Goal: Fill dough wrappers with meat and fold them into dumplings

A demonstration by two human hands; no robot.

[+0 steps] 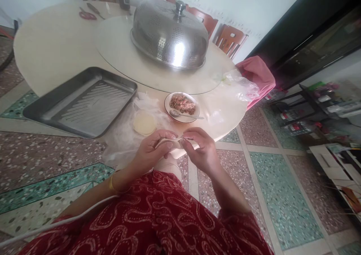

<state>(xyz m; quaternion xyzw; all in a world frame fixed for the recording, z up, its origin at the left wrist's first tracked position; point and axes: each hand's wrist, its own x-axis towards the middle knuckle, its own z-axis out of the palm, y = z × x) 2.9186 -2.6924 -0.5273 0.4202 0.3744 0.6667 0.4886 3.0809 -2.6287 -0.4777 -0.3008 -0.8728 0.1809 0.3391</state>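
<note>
In the head view, pinching a folded dough wrapper (175, 144) between thumb and fingers of the left hand (153, 146), and nipping its right end between thumb and fingers of the right hand (200, 146). Held at the near edge of the counter (56, 41), both hands close together and bridged by the dough. Round the left wrist, a gold bangle (112, 183); below, a red patterned garment (146, 213).

Just beyond the left hand, a pale stack of round wrappers (144, 122), lying on crumpled translucent plastic (120, 136). Beyond the hands, slightly right of the stack, a white dark-rimmed plate (167, 104) of minced filling (182, 103), with a metal spoon (187, 115) laid across the near side, handle over the rim.

To the left, a dark rectangular baking tray (87, 103) with a ribbed bottom, jutting past the counter's edge. Farther back, a perforated steel dome lid (160, 33) on a round glass turntable (113, 48). At the far left, red-handled scissors (88, 16). At the right edge, a clear plastic bag (244, 88) beside pink cloth (259, 73).
</note>
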